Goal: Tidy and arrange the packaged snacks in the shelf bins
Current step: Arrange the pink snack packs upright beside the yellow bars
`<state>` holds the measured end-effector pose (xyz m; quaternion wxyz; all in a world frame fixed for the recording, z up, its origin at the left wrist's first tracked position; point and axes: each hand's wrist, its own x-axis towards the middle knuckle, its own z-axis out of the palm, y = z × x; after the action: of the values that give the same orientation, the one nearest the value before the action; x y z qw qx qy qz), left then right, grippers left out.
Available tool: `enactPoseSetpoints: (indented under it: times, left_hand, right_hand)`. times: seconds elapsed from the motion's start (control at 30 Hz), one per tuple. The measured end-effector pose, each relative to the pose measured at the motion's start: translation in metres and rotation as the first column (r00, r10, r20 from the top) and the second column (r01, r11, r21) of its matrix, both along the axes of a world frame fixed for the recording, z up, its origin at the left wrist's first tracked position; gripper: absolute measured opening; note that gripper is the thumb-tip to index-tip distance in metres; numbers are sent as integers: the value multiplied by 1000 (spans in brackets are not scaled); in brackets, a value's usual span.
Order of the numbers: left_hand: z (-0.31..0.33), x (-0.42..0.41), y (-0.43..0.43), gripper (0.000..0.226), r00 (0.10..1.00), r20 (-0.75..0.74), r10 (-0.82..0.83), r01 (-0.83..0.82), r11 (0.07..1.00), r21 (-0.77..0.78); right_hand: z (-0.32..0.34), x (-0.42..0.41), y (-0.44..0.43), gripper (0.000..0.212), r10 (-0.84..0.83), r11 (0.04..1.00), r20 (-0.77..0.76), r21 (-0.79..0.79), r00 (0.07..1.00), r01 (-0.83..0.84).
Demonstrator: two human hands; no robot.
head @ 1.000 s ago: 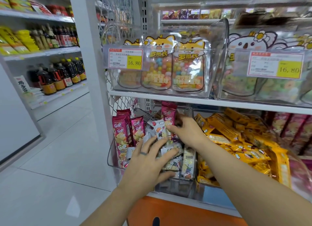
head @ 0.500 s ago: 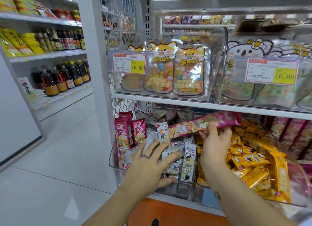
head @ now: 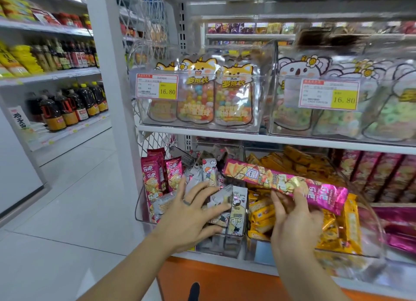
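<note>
My right hand (head: 295, 219) pinches a long pink snack pack (head: 283, 182) and holds it sideways above the bins. My left hand (head: 191, 213) lies spread, fingers straight, on the white and grey snack packs (head: 234, 208) in the clear left bin (head: 139, 206). Upright pink packs (head: 155, 177) stand at that bin's left side. The neighbouring clear bin (head: 373, 224) is filled with yellow snack packs (head: 292, 161).
Above, a white shelf (head: 247, 136) carries clear bins of candy bags (head: 216, 98) with price tags (head: 157, 85). More pink packs (head: 382, 177) sit at the far right. Bottles (head: 67, 109) line shelves across the aisle to the left. An orange base (head: 225, 282) runs below.
My right hand pulled the long pink pack out of the left bin, turned it sideways and carried it right and slightly down. My left hand stayed on the packs.
</note>
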<state>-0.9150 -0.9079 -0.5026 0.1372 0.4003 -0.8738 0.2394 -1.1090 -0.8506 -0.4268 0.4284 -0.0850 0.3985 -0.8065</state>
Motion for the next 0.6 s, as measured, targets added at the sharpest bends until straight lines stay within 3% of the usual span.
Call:
enactPoseSetpoints:
  times: [0.13,0.33,0.47,0.6]
  left_hand:
    - [-7,-9,22,50,976,-153,157,-160,987,-6]
    - [-20,-26,39,55,863,-262,433,-356,887,293]
    - [-14,-36,32,64,815,-271,513,-413,841,350]
    - [-1,-39,31,76,820,-213,531,-411,806,427]
  right_hand:
    - [0,-5,11,7,40,999,29,-10,999,-40]
    - [-2,-10,27,8,105,993,-113,-49,988,-111]
    - [-8,-10,36,49,114,988,-196,-79,974,-132]
    - [-15,-10,43,50,151,983,-303,-58,941,-176]
